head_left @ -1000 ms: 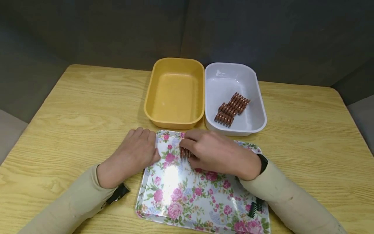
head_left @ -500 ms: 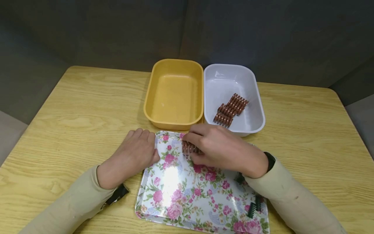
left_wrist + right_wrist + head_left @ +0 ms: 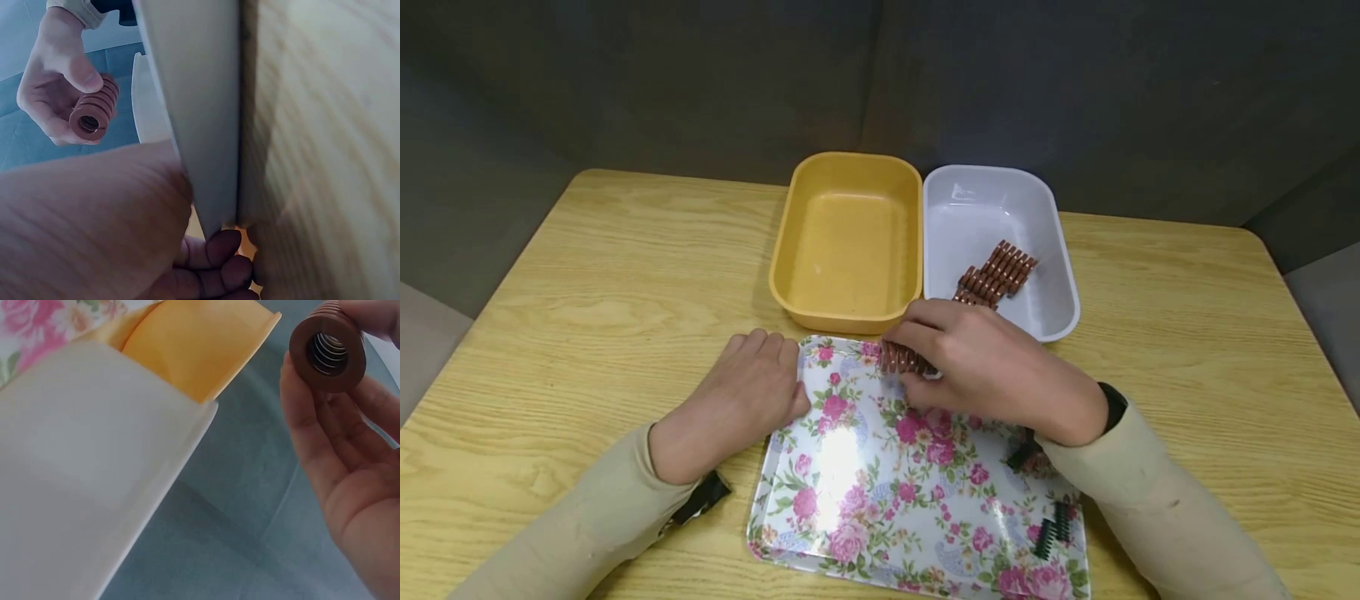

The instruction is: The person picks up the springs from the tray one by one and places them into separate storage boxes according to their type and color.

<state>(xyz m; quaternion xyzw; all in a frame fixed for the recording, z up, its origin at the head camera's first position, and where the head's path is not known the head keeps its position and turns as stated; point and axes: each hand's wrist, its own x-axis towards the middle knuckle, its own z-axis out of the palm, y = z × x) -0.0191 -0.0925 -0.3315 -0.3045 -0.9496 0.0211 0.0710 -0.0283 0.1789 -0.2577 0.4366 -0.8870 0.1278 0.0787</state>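
My right hand [image 3: 1000, 371] pinches a brown coil spring [image 3: 904, 359] between thumb and fingers, above the far edge of a floral tray [image 3: 917, 521]. The right wrist view looks into the hollow end of this spring [image 3: 326, 387]. With my left hand [image 3: 737, 400] I grip the tray's left edge near its far corner; in the left wrist view the fingertips [image 3: 224, 247] curl round the tray's edge. Several brown springs [image 3: 998, 273] lie in a white bin [image 3: 966, 223] behind the right hand. Dark green springs [image 3: 1047, 537] rest at the tray's right side, partly beside the right sleeve.
A yellow bin [image 3: 850, 258] with nothing in it stands against the left side of the white bin, both just beyond the tray. All of this is on a wooden table [image 3: 647, 275] with a dark partition [image 3: 715, 83] behind it.
My right hand has lifted the brown spring from over the tray and carried it right and away from me, toward the white bin. The left hand keeps its place on the tray.
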